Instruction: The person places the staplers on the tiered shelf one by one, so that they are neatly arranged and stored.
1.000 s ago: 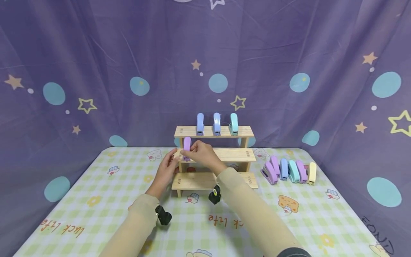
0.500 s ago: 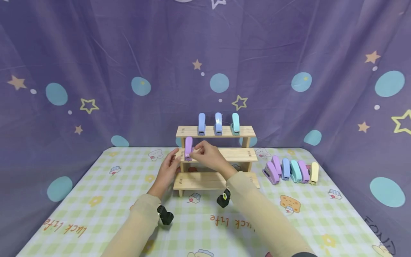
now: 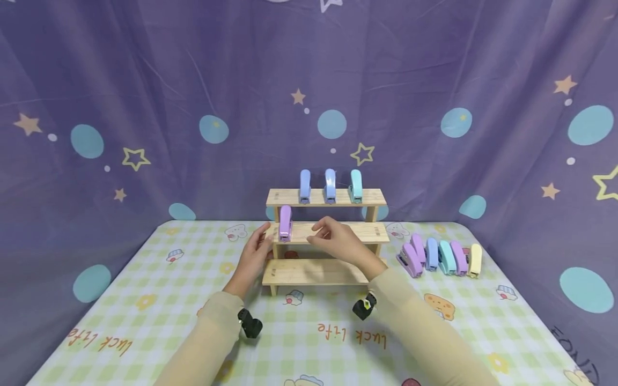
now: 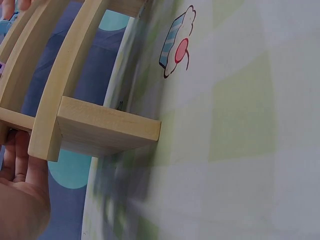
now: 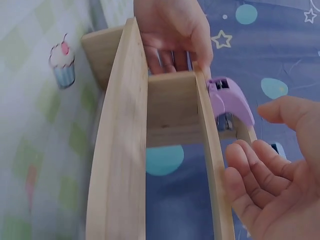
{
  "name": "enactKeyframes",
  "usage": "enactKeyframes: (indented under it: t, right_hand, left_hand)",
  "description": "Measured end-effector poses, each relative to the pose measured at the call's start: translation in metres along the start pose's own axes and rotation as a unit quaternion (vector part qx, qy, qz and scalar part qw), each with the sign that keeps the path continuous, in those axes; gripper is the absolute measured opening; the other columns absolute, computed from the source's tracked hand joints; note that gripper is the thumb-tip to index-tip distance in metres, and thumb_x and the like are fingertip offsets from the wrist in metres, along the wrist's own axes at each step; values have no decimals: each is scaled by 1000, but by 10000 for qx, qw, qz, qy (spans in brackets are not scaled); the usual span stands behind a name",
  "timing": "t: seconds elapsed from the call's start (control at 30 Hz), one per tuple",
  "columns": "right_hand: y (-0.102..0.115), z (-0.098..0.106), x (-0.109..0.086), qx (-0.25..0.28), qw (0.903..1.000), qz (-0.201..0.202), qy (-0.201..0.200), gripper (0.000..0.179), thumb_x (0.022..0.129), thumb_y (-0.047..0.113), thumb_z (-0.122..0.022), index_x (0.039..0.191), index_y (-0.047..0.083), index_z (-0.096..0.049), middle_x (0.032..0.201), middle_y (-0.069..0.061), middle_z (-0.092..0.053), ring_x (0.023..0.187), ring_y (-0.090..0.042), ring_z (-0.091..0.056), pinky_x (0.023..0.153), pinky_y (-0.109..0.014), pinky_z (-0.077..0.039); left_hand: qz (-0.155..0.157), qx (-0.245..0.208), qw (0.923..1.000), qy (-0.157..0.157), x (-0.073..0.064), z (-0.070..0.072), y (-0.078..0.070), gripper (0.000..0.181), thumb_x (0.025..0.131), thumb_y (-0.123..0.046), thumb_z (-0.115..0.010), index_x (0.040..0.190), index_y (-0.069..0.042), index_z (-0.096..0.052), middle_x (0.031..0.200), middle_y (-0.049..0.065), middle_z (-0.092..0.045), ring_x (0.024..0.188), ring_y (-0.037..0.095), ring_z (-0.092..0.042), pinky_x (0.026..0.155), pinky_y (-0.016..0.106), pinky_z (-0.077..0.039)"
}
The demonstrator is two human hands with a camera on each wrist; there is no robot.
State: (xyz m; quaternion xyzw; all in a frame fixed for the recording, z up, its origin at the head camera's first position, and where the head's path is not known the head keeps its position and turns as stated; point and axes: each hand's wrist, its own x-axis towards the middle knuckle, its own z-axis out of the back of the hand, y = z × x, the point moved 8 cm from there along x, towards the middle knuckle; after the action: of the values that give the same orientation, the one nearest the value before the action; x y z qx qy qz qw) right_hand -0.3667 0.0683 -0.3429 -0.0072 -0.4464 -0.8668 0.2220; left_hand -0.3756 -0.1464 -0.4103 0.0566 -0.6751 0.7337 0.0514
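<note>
A purple stapler [image 3: 285,224] stands at the left end of the middle tier of a wooden display shelf [image 3: 325,272]. My right hand [image 3: 338,238] is just right of it, apart from it and holding nothing. In the right wrist view, its thumb and loosely bent fingers [image 5: 255,175] are spread beside the purple stapler [image 5: 231,100]. My left hand [image 3: 252,256] rests against the shelf's left end, its fingers reaching along the side, as the left wrist view shows fingers [image 4: 21,155] laid by the wood. Two blue staplers [image 3: 305,186] and a teal stapler [image 3: 356,186] stand on the top tier.
To the right of the shelf, a row of staplers stands on the checked tablecloth [image 3: 159,300]: purple ones [image 3: 410,261], a blue one [image 3: 432,254], a teal one [image 3: 447,257] and a yellow one [image 3: 475,261]. A purple curtain [image 3: 241,80] hangs behind the table.
My right hand has let go of the purple stapler and moved to the right, away from it. The stapler stays on the middle tier; my left hand keeps its place at the shelf's end.
</note>
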Motion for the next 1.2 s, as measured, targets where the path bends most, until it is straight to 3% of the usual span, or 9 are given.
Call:
enactKeyframes:
  t: [0.2, 0.5, 0.77, 1.2]
  right_hand:
    - [-15, 18, -14, -200, 9997, -74, -72, 33, 94, 34, -68, 117, 11, -62, 96, 2, -69, 85, -15, -63, 73, -34, -52]
    - [-34, 49, -36, -307, 9989, -147, -336, 30, 94, 29, -70, 115, 8, -63, 92, 1, -71, 80, -15, -65, 74, -35, -54]
    - [-60, 75, -58, -588, 9961, -384, -538, 27, 96, 30, -68, 112, 9, -63, 95, -3, -70, 81, -17, -65, 72, -35, -54]
    - [-100, 113, -86, -829, 9916, -654, -744, 30, 98, 34, -67, 113, 8, -63, 99, -5, -67, 84, -18, -62, 72, -36, -52]
  left_hand:
    - [71, -33, 10000, 22, 2, 0, 4, 52, 108, -26, -48, 157, -16, -33, 134, 16, -46, 124, 34, -49, 103, 52, -45]
    - [193, -90, 9997, 129, -8, -2, -17, 53, 109, -17, -46, 158, -7, -29, 135, 20, -44, 122, 35, -49, 103, 55, -44]
    - [20, -19, 10000, 53, 1, 0, 2, 53, 108, -25, -47, 158, -13, -32, 134, 16, -44, 121, 31, -49, 102, 51, -46]
    - [13, 18, 10000, 23, 3, 0, 6, 52, 108, -26, -48, 157, -14, -33, 133, 15, -44, 121, 32, -49, 102, 50, -46]
